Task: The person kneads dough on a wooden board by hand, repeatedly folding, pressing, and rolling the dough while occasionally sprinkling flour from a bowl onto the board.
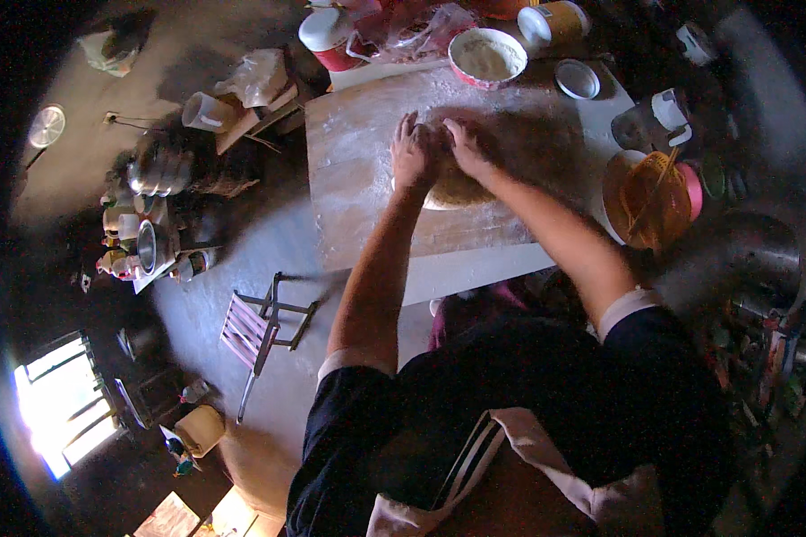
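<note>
My left hand (412, 153) and my right hand (469, 149) lie close together over a round, flat sheet of what looks like dough (460, 194). The sheet rests on a flour-dusted wooden board (349, 221). Both hands have their fingers bent at the sheet's far part, which is in shadow, so whether they pinch anything cannot be told. The sheet's near edge shows pale between my forearms. Beyond my hands, at the board's far edge, stands a red and white bowl (489, 59) holding flour.
A round metal lid (577, 79) lies right of the bowl. Tubs, such as a white-lidded one (326, 33), and plastic bags line the far edge. At the right are a clear jug (651, 121) and an orange basket (655, 194). A folding stool (252, 329) stands on the floor at left.
</note>
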### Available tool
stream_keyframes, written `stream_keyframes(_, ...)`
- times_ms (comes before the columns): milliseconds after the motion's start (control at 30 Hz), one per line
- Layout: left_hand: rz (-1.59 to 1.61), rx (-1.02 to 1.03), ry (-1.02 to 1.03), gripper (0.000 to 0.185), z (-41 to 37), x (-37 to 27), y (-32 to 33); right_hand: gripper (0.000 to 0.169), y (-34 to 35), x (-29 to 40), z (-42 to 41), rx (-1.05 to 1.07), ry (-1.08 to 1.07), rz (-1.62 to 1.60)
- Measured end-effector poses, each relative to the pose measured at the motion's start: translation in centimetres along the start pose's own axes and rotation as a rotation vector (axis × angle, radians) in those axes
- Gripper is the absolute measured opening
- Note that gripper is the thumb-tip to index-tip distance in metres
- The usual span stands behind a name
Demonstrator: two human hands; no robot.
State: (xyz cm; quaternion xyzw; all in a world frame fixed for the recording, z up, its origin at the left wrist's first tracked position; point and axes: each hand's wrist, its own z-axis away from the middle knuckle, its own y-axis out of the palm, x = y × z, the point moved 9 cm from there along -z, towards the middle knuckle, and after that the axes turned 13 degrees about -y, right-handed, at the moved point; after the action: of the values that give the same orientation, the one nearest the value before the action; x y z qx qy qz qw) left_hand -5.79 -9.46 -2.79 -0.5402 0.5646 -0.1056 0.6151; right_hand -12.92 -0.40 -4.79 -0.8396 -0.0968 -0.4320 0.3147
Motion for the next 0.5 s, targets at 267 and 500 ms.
stream_keyframes(267, 0.317, 0.211, 0.004, 0.033, 7.0, -6.7, -7.8, 0.028, -3.5, 9.8, 0.8, -0.076, -0.307, 0.315)
stream_keyframes(500, -0.058, 0.121, 0.032, 0.073, 13.6, -5.9, -6.7, 0.014, -4.7, 16.2, 6.6, -0.223, -0.360, 0.359)
